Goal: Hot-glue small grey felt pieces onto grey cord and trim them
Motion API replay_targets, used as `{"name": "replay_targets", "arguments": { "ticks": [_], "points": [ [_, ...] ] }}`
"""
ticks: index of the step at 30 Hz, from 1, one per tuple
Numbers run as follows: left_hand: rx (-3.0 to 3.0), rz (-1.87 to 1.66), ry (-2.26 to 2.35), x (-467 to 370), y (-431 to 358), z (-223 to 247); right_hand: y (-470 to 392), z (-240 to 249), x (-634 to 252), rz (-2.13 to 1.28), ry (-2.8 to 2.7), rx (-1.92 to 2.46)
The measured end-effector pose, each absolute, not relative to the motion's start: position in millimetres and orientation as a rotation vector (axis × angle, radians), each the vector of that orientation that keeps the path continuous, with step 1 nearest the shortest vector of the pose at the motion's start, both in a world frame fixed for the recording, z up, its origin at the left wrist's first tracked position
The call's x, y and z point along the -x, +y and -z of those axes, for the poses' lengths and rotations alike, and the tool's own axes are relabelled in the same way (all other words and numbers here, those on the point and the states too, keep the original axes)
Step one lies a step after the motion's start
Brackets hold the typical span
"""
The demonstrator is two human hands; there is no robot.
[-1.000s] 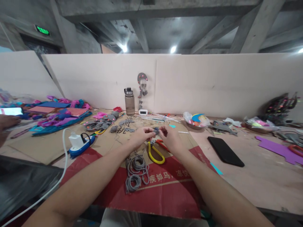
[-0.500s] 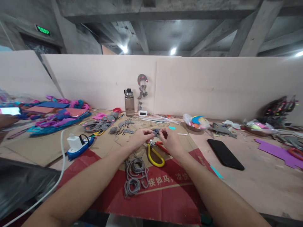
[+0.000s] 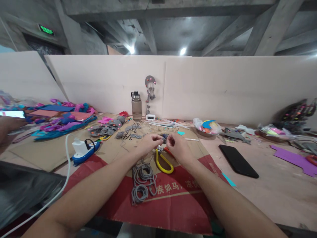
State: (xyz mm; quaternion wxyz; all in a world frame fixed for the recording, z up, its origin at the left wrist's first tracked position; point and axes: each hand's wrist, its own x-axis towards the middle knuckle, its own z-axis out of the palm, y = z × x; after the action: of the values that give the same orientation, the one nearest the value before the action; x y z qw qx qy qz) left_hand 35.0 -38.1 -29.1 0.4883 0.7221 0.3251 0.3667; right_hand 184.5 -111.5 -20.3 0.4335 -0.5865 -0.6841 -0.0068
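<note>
Close together over the cardboard sheet (image 3: 183, 211), both of my hands have their fingertips pinched. My left hand (image 3: 151, 141) faces my right hand (image 3: 177, 145) across a small gap. Whatever thin thing they pinch is too small to make out. A small dark grey-blue bundle (image 3: 164, 136) shows just behind the gap. Below the hands lie pliers (image 3: 164, 162) with yellow and red handles, partly covered by my right hand. Coils of grey cord (image 3: 143, 181) rest on the red part of the cardboard, nearer to me.
A water bottle (image 3: 136, 107) and a small white clock (image 3: 150, 117) stand at the back. On the right are a black phone (image 3: 238, 161) and a bowl of craft bits (image 3: 207, 127). A power strip (image 3: 85, 153) with a white cable sits left. Another person's hand (image 3: 12, 124) holds a lit phone.
The whole view has shifted slightly. My hands stay nearly in place, with the fingers still pinched. At the far left, the other person's hand reaches a little further into view.
</note>
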Motion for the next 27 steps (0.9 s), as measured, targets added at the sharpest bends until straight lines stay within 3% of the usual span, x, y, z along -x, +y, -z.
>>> {"name": "replay_targets", "arguments": {
  "ticks": [4, 11, 19, 27],
  "points": [
    [-1.7, -0.904, 0.759, -34.2, -36.6, 28.5, -112.2, 19.0, -184.2, -0.01, -1.679, 1.446],
    [-1.696, -0.846, 0.651, -35.6, -36.1, 33.5, -110.6, 24.5, -185.2, 0.258, -1.862, 1.47],
    [-1.624, -0.853, 0.685, -32.9, -29.7, 33.1, -110.7, 19.3, -184.6, 0.023, -1.647, 1.476],
    [-1.499, -0.826, 0.617, -33.9, -33.5, 29.8, -112.8, 21.7, -183.6, 0.061, -1.766, 1.351]
  ]
}}
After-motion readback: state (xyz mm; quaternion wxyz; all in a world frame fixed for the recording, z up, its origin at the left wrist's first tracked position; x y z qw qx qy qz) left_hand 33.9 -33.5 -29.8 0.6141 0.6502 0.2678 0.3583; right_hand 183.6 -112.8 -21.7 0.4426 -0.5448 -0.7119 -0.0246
